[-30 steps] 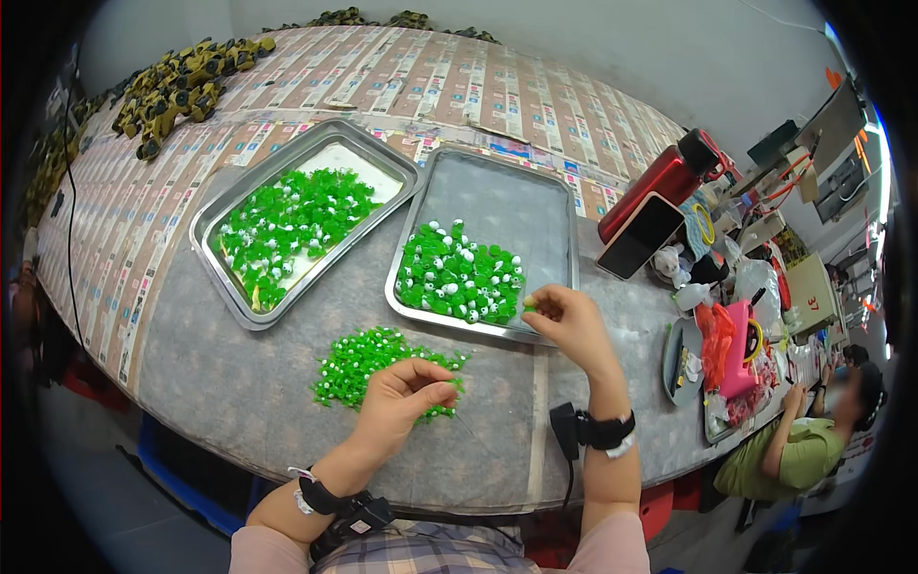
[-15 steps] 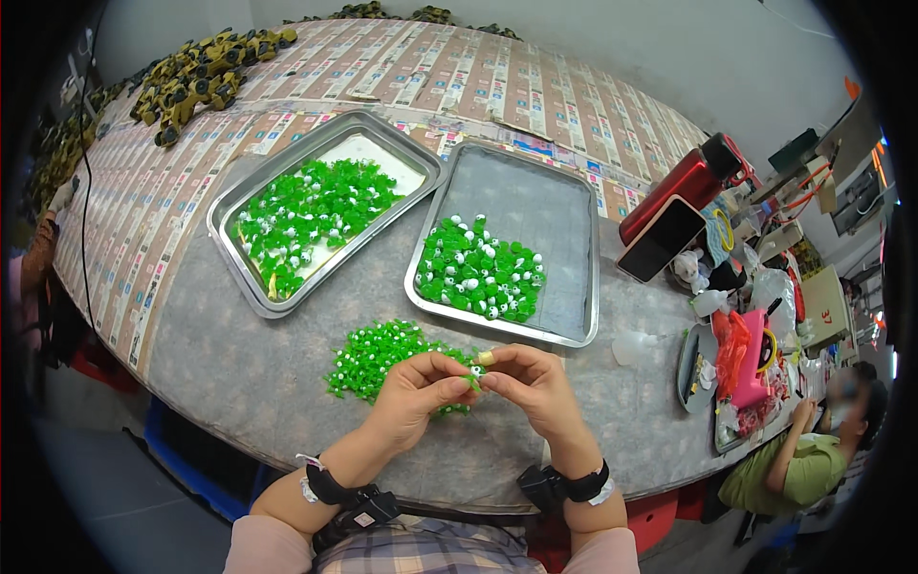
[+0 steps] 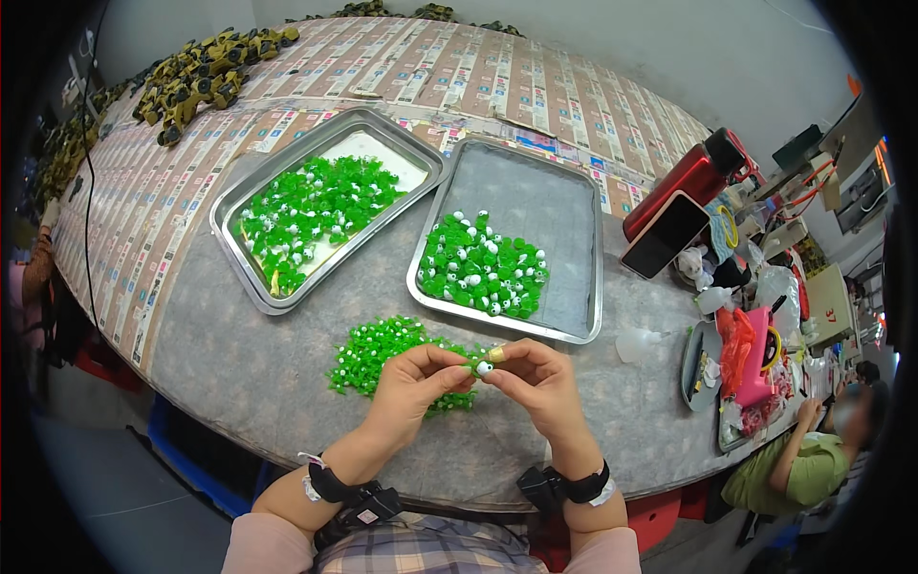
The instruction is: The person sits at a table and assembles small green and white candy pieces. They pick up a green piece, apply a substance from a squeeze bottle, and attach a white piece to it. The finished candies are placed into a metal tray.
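Observation:
Between my two hands is a small green-and-white toy piece with a black dot, like an eyeball [image 3: 484, 367]. My left hand [image 3: 413, 390] pinches its green side between thumb and forefinger. My right hand [image 3: 537, 385], with a yellowish wrap on one fingertip, pinches the white ball side. Just beyond my left hand lies a loose pile of small green pieces with white spots [image 3: 378, 346], partly hidden by that hand. Farther off, the right metal tray [image 3: 521, 187] bears green-and-white pieces in its near left part. A tilted left metal tray [image 3: 279, 308] holds more of them.
A red bottle [image 3: 674, 196] and a phone [image 3: 666, 234] stand at the right. Past them are a pink container [image 3: 755, 359], bags and tools. Dark yellow toy parts [image 3: 196, 81] are heaped far left. A person in green [image 3: 798, 469] sits at the right edge.
The held piece has turned so that its white ball with the black dot shows more plainly. Both hands have shifted slightly away from me. The view has moved a little.

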`<state>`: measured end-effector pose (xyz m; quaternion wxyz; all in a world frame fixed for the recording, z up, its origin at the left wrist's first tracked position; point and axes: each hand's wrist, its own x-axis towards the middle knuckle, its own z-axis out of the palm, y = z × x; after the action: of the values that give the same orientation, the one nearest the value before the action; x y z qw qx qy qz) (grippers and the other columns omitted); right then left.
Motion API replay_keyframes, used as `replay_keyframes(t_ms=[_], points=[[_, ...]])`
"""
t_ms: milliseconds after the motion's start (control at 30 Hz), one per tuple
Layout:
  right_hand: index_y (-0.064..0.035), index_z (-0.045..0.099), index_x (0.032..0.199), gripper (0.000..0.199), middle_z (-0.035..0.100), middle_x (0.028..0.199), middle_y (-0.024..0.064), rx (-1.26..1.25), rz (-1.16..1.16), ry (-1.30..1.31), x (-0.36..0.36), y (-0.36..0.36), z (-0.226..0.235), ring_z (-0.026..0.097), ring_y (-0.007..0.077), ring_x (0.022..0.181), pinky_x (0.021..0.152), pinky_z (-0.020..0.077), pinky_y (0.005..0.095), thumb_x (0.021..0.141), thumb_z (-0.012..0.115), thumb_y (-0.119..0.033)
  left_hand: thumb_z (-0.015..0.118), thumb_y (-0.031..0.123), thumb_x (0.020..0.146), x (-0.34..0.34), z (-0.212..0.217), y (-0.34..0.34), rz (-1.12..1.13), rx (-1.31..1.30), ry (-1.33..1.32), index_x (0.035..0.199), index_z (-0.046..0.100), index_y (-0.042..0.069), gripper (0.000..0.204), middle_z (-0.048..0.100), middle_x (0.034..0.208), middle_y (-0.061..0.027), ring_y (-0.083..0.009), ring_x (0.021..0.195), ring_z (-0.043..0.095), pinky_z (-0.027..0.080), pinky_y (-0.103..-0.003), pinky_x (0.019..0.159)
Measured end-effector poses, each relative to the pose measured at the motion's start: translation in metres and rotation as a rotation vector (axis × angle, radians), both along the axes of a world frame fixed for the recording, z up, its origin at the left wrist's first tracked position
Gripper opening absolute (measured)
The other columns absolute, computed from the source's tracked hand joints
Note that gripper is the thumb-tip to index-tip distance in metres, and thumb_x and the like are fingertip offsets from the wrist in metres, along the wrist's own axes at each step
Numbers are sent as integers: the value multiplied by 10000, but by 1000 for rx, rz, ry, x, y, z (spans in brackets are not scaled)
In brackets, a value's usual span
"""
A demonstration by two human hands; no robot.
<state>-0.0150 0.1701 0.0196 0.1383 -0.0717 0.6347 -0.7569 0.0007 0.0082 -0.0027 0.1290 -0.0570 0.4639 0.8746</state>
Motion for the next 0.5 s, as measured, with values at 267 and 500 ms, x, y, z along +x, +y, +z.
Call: replay_keyframes(t_ms=[267, 500], points=[[24, 543, 910, 182, 585, 846, 56, 10, 49, -82, 0, 3, -5, 565, 106, 791, 683, 459, 205, 741, 590, -27, 589, 48, 744, 3, 2, -1, 16, -410, 186, 816, 585, 11, 80, 600, 755, -50, -104, 687, 559, 433, -199, 580], [25, 542, 995, 242, 587, 895, 74, 14, 138, -87, -4, 10, -8, 568, 116, 787, 693, 464, 216, 764, 565, -41, 629, 65, 677, 1, 2, -1, 95, -882, 662, 775, 580, 26, 116, 589, 741, -84, -204, 664, 568, 437, -272, 573]])
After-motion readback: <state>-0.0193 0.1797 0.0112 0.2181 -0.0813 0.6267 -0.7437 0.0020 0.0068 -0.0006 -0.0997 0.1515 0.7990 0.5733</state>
